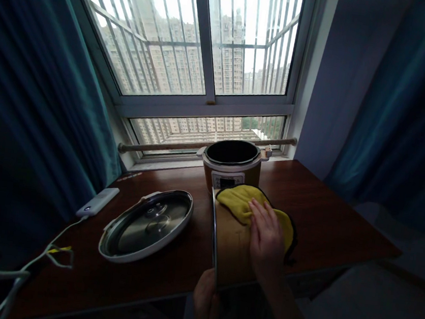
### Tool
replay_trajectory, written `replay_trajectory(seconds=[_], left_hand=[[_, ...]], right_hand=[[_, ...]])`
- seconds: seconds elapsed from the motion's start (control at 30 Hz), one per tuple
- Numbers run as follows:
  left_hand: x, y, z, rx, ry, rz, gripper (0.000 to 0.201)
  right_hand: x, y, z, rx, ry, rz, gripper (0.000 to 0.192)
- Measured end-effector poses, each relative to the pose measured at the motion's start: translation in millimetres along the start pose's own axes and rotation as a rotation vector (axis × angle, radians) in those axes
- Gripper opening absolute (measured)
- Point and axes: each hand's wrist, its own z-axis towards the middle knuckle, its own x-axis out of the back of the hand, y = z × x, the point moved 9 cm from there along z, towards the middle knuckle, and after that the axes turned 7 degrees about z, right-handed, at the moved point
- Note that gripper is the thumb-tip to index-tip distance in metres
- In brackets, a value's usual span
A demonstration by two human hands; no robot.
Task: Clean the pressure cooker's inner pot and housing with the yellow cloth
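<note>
Head view: brown table (pixel 329 214) by window (pixel 206 41); right hand (pixel 267 240) flat on cloth (pixel 236 198), left hand (pixel 204 299) pinching metal-rimmed vessel (pixel 231 248).

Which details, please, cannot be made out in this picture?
All in the head view:
Lower front of the cooker: hidden by the brown board and yellow cloth.
Lettering on the control panel: too small to read.
Palm of the right hand: hidden behind the back of that hand.
Far side of the board: hidden by its near face.
Further run of the white cable: cut off by the picture's edge.
</note>
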Motion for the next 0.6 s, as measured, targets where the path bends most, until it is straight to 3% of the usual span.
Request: replay_trajectory(seconds=[0.13, 0.3, 0.37, 0.43, 0.6], left_hand=[[-6.0, 9, -7, -0.197, -0.049, 0.044, 0.037], [2.6, 31, -2, -0.323, -0.136, 0.069, 0.038], [13.6, 37, 10, -0.205, -0.104, 0.031, 0.042], [22.6, 38, 25, -0.005, -0.064, -0.030, 0.044], [19.7, 44, 53, 0.356, -0.062, -0.148, 0.040]], right_hand=[[12, 31, -10, -0.164, 0.102, 0.197, 0.038], [17, 31, -24, -0.208, 0.149, 0.208, 0.038], [17, 28, -27, -0.210, 0.151, 0.198, 0.038], [16, 26, -28, -0.204, 0.153, 0.187, 0.038], [18, 24, -30, -0.170, 0.157, 0.157, 0.038]])
